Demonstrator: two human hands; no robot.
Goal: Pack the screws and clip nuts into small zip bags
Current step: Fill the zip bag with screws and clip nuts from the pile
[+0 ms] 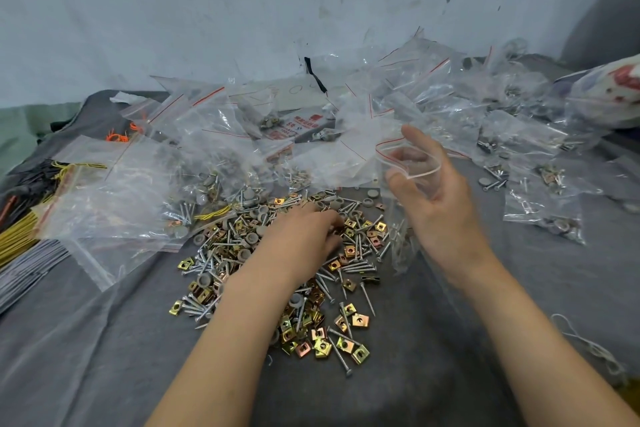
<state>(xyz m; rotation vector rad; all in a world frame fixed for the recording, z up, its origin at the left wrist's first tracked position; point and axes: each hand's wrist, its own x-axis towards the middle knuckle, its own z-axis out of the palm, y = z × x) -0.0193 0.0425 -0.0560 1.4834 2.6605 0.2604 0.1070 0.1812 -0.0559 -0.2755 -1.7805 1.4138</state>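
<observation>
The right hand (440, 204) pinches a small clear zip bag (398, 246) with curled fingers, holding its mouth wide open. The left hand (304, 236) rests on the near pile of thin shiny screws (353, 267) and square gold clip nuts (360, 321) on soft grey cloth (450, 340). Its fingers bend down, but I cannot tell if they hold anything.

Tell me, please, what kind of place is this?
Probably a home or small-workshop packing corner: loose screws and clip nuts piled on a grey cloth, small zip bags heaped behind, and the right hand holding one zip bag open.
</observation>
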